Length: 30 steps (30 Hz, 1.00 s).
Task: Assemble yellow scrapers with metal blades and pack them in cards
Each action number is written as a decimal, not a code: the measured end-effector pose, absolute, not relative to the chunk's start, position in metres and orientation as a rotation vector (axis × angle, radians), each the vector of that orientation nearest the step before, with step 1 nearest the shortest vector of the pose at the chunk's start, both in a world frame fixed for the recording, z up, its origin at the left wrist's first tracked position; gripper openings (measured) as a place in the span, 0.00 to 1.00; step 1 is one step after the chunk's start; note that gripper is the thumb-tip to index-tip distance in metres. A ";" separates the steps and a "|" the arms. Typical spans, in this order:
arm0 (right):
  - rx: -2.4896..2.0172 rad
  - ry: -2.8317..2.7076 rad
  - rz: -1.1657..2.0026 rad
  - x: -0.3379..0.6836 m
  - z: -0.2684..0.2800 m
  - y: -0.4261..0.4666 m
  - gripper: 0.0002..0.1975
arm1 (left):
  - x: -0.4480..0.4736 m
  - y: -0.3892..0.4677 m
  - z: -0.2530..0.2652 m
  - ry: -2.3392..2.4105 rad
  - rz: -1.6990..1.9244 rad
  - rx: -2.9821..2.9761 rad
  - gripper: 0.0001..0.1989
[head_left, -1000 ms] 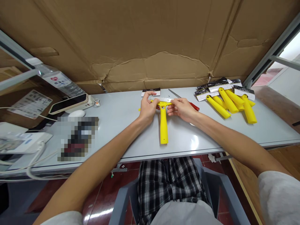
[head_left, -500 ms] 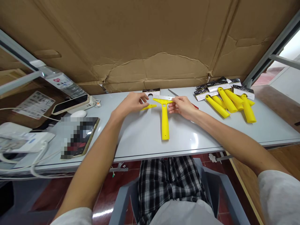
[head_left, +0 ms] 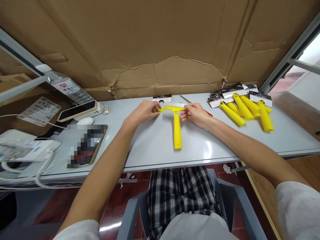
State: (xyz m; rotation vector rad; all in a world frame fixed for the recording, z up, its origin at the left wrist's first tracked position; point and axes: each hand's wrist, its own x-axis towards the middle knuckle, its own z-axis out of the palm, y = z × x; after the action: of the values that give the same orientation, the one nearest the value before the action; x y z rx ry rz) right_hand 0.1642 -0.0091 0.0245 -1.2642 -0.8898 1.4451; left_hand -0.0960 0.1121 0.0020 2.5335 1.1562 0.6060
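A yellow scraper lies on the table with its handle toward me and a metal blade along its wide head. My right hand is closed on the right end of the head, thumb and fingers at the blade. My left hand pinches a small yellow plastic piece, whose tip points at the left end of the scraper head. I cannot tell whether the two touch. Behind the blade lies a black-and-white card with a round notch.
Several yellow handles with header cards lie at the right. A thin grey tool with a red handle is partly behind my right hand. Phones, a white mouse, cables and a water bottle crowd the left. Cardboard walls the back.
My left hand has closed on the small yellow piece and brought it right, its tip raised toward the scraper head. My right hand keeps its hold on the scraper.
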 end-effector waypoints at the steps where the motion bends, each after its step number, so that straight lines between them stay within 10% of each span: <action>1: -1.265 -0.887 1.446 0.164 0.024 -0.009 0.10 | -0.096 0.112 0.002 1.152 0.607 2.531 0.07; 13: -1.243 -0.929 1.437 0.169 0.017 -0.004 0.09 | -0.095 0.104 0.014 1.163 0.547 2.505 0.24; 30: -1.211 -0.968 1.422 0.172 0.010 0.000 0.09 | -0.103 0.117 0.010 1.183 0.464 2.545 0.10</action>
State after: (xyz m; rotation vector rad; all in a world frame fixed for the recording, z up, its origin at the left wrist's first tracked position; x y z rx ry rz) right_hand 0.1720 0.0001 0.0103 -1.2110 -0.9681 1.4220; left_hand -0.1031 0.1169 0.0102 2.5448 1.1828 0.4644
